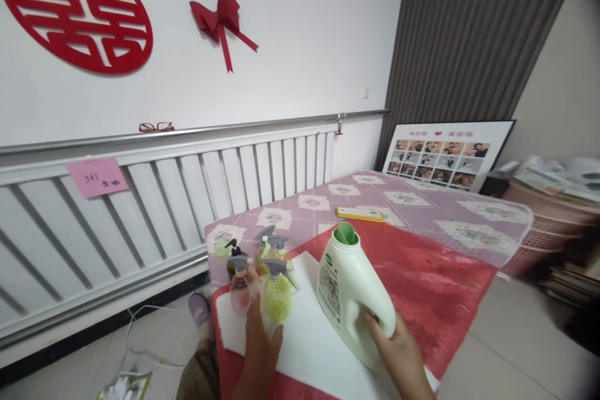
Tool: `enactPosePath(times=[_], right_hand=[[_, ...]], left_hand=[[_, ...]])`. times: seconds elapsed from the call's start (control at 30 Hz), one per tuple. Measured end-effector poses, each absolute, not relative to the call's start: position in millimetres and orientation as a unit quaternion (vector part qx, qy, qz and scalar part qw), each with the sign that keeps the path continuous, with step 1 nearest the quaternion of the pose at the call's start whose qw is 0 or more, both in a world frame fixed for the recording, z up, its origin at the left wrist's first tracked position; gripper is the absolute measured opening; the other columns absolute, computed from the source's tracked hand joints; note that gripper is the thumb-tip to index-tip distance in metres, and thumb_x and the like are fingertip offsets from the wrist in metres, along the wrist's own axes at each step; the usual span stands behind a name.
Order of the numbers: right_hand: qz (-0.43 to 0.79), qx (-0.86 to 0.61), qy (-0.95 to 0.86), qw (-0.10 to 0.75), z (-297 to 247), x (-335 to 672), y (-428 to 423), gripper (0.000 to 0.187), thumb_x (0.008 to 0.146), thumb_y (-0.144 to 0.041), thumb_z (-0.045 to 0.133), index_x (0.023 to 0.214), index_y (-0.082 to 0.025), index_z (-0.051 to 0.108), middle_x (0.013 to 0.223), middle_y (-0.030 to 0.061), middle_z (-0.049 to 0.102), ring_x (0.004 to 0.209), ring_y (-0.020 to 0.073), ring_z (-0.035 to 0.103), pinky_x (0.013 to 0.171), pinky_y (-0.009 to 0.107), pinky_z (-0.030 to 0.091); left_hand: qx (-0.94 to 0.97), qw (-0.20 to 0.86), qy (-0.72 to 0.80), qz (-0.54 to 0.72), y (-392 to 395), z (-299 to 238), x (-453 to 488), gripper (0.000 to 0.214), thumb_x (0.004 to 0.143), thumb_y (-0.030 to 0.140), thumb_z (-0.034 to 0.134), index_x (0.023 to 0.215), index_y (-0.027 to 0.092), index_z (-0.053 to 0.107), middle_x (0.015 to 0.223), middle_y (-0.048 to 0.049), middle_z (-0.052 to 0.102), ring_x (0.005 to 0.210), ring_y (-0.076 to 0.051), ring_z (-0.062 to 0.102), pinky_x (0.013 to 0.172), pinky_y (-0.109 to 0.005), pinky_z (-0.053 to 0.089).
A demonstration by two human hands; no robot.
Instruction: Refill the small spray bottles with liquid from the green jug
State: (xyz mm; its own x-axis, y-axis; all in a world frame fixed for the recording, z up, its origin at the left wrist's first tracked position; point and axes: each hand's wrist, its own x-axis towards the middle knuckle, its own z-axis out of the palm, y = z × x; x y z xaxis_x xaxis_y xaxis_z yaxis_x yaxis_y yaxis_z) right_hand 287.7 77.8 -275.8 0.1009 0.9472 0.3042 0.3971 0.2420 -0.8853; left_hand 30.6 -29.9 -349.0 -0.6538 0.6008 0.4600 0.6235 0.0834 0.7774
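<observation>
My right hand (391, 344) is wrapped round the handle of a pale green detergent jug (344, 287). The jug leans to the left, with a green spout (345, 233) showing in its neck. My left hand (262, 331) has its fingers stretched out and thumb apart. It is beside a yellow-green spray bottle (277, 300) and a pinkish clear spray bottle (242, 290), both with grey trigger heads. Whether it touches either one I cannot tell. Behind them stand a dark pump bottle (233, 254) and more spray bottles (280, 250), partly hidden.
A white sheet (304, 344) lies over red cloth (431, 287) on a table with a purple patterned cover (398, 200). A yellow-edged flat box (359, 214) lies farther back. A white radiator (187, 181) lines the wall. Pink baskets (522, 247) stand at the right.
</observation>
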Motion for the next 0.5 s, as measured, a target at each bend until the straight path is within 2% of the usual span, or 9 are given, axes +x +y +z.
enactPosePath(times=[0.1,0.3,0.4,0.5], right_hand=[[0.28,-0.56,-0.611,0.484,-274,288,78,0.044,0.061,-0.057,0.061,0.086,-0.021,0.066,0.073,0.0044,0.074,0.07,0.0259,0.068,0.061,0.032,0.053],[0.294,-0.569,-0.631,0.438,-274,289,66,0.047,0.065,-0.06,0.058,0.087,-0.019,0.061,0.079,0.0082,0.07,0.075,0.0283,0.066,0.067,0.036,0.052],[0.306,-0.57,-0.606,0.463,-288,294,50,0.057,0.068,-0.06,0.057,0.105,-0.017,0.056,0.103,0.0133,0.066,0.097,0.0332,0.063,0.08,0.041,0.052],[0.302,-0.569,-0.555,0.527,-309,303,28,0.065,0.074,-0.059,0.054,0.122,-0.017,0.046,0.129,0.0174,0.051,0.121,0.0374,0.049,0.095,0.047,0.045]], left_hand=[[-0.418,0.008,-0.725,-0.548,-43,-351,37,0.071,0.069,0.018,0.054,0.136,0.01,0.034,0.136,-0.0207,0.046,0.126,-0.033,0.046,0.105,-0.049,0.04],[-0.413,-0.043,-0.719,-0.557,-66,-346,69,0.048,0.075,0.026,0.05,0.121,0.014,0.053,0.126,-0.0161,0.057,0.121,-0.03,0.051,0.106,-0.044,0.039],[-0.408,-0.106,-0.708,-0.566,-72,-334,80,0.031,0.075,0.031,0.052,0.102,0.019,0.061,0.109,-0.0114,0.066,0.102,-0.028,0.061,0.093,-0.041,0.047],[-0.392,-0.138,-0.704,-0.576,-74,-314,81,0.015,0.078,0.035,0.052,0.08,0.022,0.058,0.081,-0.0035,0.064,0.076,-0.02,0.058,0.077,-0.034,0.049]])
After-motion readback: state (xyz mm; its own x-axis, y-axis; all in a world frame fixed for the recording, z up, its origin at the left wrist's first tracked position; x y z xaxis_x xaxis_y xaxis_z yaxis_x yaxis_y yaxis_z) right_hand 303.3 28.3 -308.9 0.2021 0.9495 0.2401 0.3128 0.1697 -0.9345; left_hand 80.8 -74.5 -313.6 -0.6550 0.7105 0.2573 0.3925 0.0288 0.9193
